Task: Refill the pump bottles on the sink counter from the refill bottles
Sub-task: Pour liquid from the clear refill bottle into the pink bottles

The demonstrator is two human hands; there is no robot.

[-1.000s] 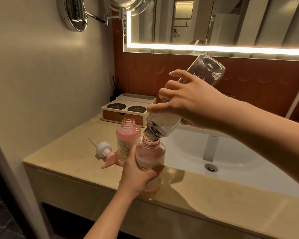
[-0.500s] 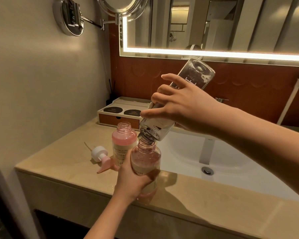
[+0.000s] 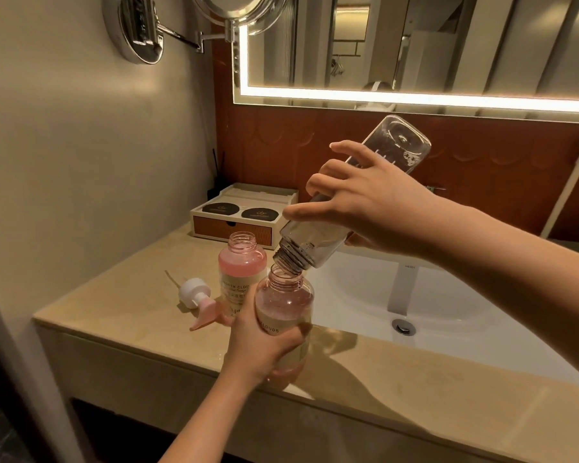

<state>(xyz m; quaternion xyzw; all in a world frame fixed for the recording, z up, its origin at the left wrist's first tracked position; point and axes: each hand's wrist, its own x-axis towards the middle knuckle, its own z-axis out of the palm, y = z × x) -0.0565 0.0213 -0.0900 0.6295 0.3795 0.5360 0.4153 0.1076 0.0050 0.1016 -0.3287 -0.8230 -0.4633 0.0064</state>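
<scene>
1. Fingers (image 3: 318,213) of the right hand (image 3: 381,208) are spread and curled round the clear refill bottle (image 3: 315,240), gripping its middle; it is tipped neck-down, base raised toward the mirror (image 3: 415,45)
2. Left hand (image 3: 258,345) fingers (image 3: 293,335) wrap the lower half of the pink pump bottle (image 3: 286,302), gripping it close to upright at the front edge of the worktop (image 3: 121,295); I cannot tell whether its base rests there
3. The refill bottle's mouth sits at the pump bottle's open neck; contact cannot be told
4. 1 more open pink bottle (image 3: 241,265) stands just behind, with the pump head (image 3: 196,294) lying left of it
5. The basin (image 3: 365,295) opens just right of the bottles; bare worktop runs left to the wall, and a wooden box (image 3: 238,218) sits at the back
</scene>
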